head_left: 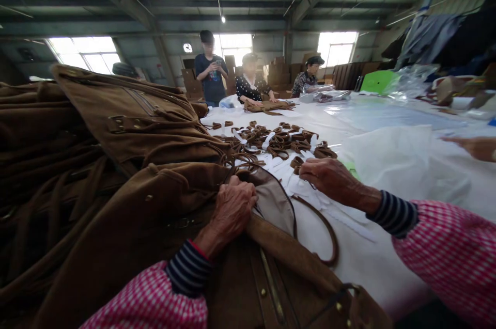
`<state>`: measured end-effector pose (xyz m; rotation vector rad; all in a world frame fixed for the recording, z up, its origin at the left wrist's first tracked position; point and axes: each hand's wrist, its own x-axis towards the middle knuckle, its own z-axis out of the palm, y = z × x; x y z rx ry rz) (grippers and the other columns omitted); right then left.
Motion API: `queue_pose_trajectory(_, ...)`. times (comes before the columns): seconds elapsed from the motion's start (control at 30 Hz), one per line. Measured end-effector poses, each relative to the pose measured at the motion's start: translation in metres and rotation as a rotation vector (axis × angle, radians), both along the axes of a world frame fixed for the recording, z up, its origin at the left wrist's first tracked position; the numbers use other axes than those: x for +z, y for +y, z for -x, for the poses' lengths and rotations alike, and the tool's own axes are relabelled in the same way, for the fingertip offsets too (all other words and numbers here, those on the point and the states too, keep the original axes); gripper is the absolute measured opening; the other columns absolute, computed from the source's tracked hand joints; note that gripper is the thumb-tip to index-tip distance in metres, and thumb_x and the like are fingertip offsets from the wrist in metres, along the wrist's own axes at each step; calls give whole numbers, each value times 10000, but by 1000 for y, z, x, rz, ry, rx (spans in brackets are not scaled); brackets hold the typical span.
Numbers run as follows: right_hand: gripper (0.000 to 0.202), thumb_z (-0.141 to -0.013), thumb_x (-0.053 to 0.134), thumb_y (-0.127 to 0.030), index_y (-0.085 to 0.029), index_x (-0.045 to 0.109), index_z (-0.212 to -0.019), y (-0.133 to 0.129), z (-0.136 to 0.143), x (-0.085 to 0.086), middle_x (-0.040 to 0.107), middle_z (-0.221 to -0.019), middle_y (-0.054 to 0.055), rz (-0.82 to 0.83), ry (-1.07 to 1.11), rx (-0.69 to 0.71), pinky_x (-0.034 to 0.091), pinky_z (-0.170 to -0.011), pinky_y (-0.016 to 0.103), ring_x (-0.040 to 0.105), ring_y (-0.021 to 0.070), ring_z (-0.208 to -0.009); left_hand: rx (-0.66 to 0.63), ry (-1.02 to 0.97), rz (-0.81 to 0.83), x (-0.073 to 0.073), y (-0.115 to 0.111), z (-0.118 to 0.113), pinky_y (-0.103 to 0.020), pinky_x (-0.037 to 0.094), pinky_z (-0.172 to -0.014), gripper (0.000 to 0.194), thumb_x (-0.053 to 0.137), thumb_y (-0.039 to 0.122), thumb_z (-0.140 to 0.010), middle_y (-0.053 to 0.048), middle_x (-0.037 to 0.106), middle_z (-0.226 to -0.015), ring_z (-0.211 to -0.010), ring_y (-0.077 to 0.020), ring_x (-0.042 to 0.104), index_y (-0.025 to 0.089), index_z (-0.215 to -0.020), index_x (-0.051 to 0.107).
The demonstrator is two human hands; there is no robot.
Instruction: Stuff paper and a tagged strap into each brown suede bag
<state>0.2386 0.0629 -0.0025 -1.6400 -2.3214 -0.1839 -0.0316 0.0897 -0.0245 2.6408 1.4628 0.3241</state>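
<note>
My left hand [234, 202] is closed on the edge of a brown fabric bag [186, 251] with brass-coloured fittings. The bag's pale lining [273, 197] shows at its opening, just beyond my fingers. Over the white table, my right hand [329, 176] is pinched at the near edge of a heap of brown straps. A small looped brown strap [296, 163] is at its fingertips, partly hidden by them. The heap of rolled and looped straps [284, 138] lies among white paper strips [277, 166].
More brown bags [132, 117] are piled at my left. White sheeting [399, 163] covers the table to the right, where another person's hand [475, 147] reaches in. Across the table, one person stands and others work, one at a brown bag [269, 107]. Clear plastic [413, 81] lies at the far right.
</note>
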Motion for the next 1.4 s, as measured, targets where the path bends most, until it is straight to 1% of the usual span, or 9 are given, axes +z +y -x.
queue_pose_trajectory(0.1, 214, -985, 529, -190, -166, 702, -861, -4, 26, 19, 709, -869, 54, 58, 8, 88, 339, -683, 272, 632, 170, -792, 88, -74, 64, 1, 1, -2, -360, 373, -829, 158, 553, 268, -952, -43, 629, -925, -1006, -247, 563, 221, -878, 684)
queue_pose_trajectory(0.17, 201, -964, 517, -137, -158, 698, -879, -7, 50, 24, 715, -890, 62, 135, -50, 148, 342, -667, 276, 637, 169, -785, 152, -124, 104, 1, 1, -2, -333, 387, -796, 159, 558, 268, -932, -47, 597, -916, -943, -229, 579, 222, -870, 697)
queue_pose_trajectory(0.3, 181, -900, 528, -88, -127, 696, -954, -10, 92, 13, 726, -957, 99, 249, -193, 217, 358, -649, 289, 664, 198, -805, 213, -191, 155, 1, 2, -2, -306, 394, -762, 172, 562, 294, -907, -50, 563, -915, -882, -210, 593, 232, -873, 718)
queue_pose_trajectory(0.4, 222, -938, 480, -120, -130, 700, -962, -8, 106, 2, 736, -944, 101, 280, -205, 202, 379, -644, 301, 691, 219, -805, 236, -184, 142, -2, 3, -2, -306, 381, -738, 191, 550, 314, -903, -51, 562, -899, -866, -211, 596, 237, -859, 719)
queue_pose_trajectory(0.67, 234, -937, 466, -116, -132, 699, -943, -8, 112, 6, 760, -961, 117, 319, -207, 113, 438, -723, 295, 721, 243, -911, 198, -161, 71, -9, 4, -2, -307, 371, -738, 216, 520, 340, -921, -51, 600, -856, -945, -224, 597, 239, -849, 697)
queue_pose_trajectory(0.87, 245, -919, 460, -138, -129, 705, -918, -2, 115, -1, 769, -942, 137, 277, -229, 98, 448, -693, 307, 738, 266, -890, 216, -182, 82, -10, 3, -3, -304, 354, -695, 215, 535, 344, -915, -46, 592, -863, -885, -209, 609, 253, -855, 720)
queue_pose_trajectory(1.03, 238, -902, 473, -143, -135, 709, -880, 1, 118, -5, 771, -884, 143, 272, -242, 96, 447, -661, 307, 746, 268, -833, 210, -190, 121, -4, 1, -1, -301, 368, -708, 222, 533, 319, -910, -51, 583, -900, -873, -205, 607, 243, -854, 734)
queue_pose_trajectory(1.27, 245, -898, 485, -112, -117, 697, -1021, -4, 121, -12, 763, -1011, 129, 284, -134, 109, 465, -765, 306, 726, 254, -948, -7, -159, 218, 4, 5, 13, -317, 421, -866, 238, 473, 227, -911, -47, 618, -930, -1009, -225, 576, 228, -881, 709)
queue_pose_trajectory(1.4, 260, -884, 499, -91, -139, 690, -1053, -6, 122, -10, 768, -1014, 110, 287, -101, 108, 447, -744, 302, 727, 246, -943, -32, -189, 209, 3, 6, 17, -331, 423, -918, 230, 489, 157, -812, -42, 638, -944, -1016, -224, 559, 221, -876, 700)
